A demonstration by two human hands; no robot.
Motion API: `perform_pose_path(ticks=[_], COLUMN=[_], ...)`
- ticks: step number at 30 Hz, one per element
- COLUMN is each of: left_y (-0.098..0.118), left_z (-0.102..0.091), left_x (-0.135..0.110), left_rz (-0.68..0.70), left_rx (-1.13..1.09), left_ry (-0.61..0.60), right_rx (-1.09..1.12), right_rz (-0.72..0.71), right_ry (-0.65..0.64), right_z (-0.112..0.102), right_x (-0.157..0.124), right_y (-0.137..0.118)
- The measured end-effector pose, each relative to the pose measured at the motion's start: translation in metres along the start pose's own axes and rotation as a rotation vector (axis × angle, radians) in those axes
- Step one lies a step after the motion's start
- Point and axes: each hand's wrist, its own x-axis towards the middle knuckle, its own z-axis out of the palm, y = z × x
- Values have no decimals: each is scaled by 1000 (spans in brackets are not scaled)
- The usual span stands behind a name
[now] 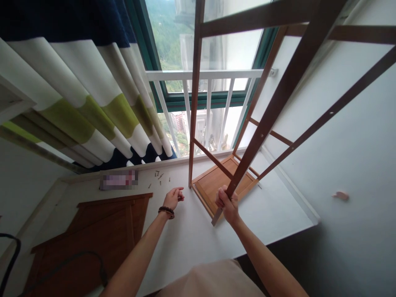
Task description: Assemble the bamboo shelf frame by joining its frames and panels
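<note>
A tall wooden shelf frame of brown posts and crossbars stands on the white sill platform, with its wooden bottom panel down by the window. My right hand is wrapped round the lower end of the nearest post. My left hand, with a dark bead bracelet on the wrist, hovers to the left of the frame. Its fingers are loosely curled toward a pinch, and I cannot make out anything in them. Several small screws lie scattered on the platform beyond it.
A brown wooden panel lies flat at the left. A striped curtain hangs at the upper left. White window railing bars stand behind the frame. A black cable loops at the lower left. The white wall rises at the right.
</note>
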Motion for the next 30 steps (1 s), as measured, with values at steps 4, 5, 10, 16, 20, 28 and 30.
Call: perform_pose_path(ticks=[4, 5, 10, 16, 20, 28, 30], left_y=[11, 15, 20, 24, 36, 30, 24], left_z=[2, 2, 2, 5, 1, 23, 36], left_x=[-10, -12, -28, -37, -35, -46, -49], left_rz=[120, 132, 181, 90, 122, 582, 614], left_rx=[150, 213, 380, 93, 241, 758, 769], left_ry=[-17, -30, -164, -286, -278, -395, -433], right_rx=[-185, -224, -356, -384, -418, -632, -720], right_rz=[-52, -67, -135, -64, -50, -52, -64], right_ry=[29, 30, 4, 23, -35, -96, -109], right_z=[9, 11, 15, 13, 16, 13, 11], right_x=[3, 4, 2, 0, 5, 5, 4], right_y=[10, 13, 31, 39, 31, 5, -1])
